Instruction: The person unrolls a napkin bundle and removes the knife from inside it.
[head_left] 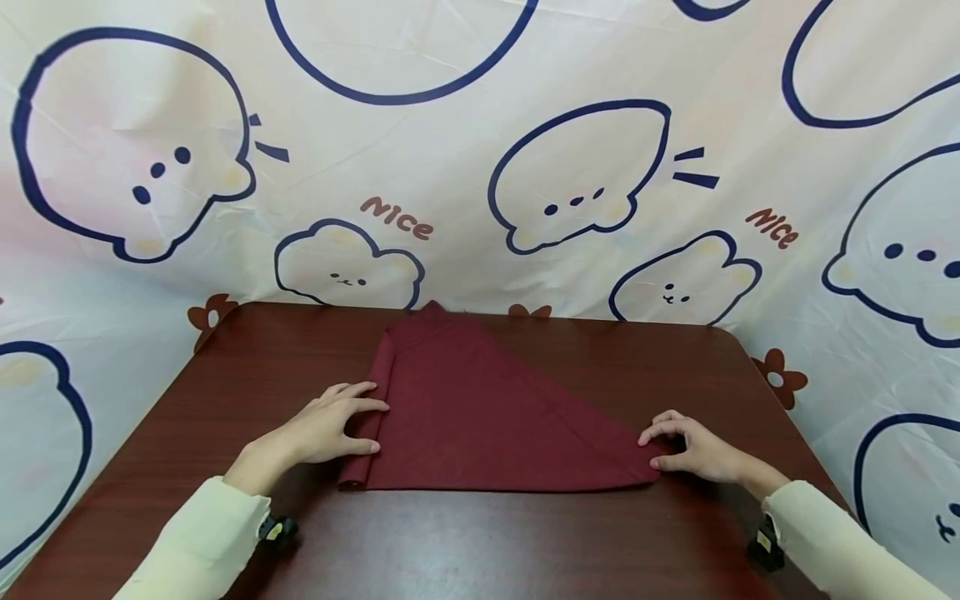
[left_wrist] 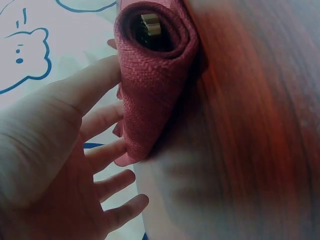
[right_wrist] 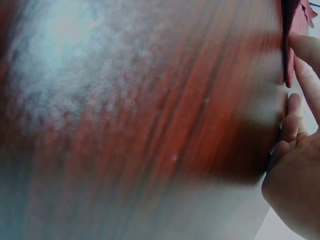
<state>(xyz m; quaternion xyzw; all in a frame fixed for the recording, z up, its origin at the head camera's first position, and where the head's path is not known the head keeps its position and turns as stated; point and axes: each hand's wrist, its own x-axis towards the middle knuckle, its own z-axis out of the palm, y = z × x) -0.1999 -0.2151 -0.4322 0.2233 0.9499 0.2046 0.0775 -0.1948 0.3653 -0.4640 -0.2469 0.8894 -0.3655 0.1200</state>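
Note:
A dark red cloth (head_left: 487,417) lies on the table, its left side rolled into a tube and its right side tapering to a corner. My left hand (head_left: 318,429) rests along the roll (left_wrist: 150,95), thumb and fingers spread and fairly straight against its side. Inside the roll's near end sits something dark with a gold-coloured piece (left_wrist: 151,24); most of it is hidden by cloth. At the right corner, my right hand (head_left: 701,450) touches the cloth with the thumb and a finger, their tips apart. Its other fingers bend loosely beside the corner in the right wrist view.
The dark brown wooden table (head_left: 480,546) has rounded far corners and a glossy top. A pale curtain (head_left: 457,158) printed with cartoon faces hangs behind it and along both sides. The cloth's far tip reaches the table's back edge.

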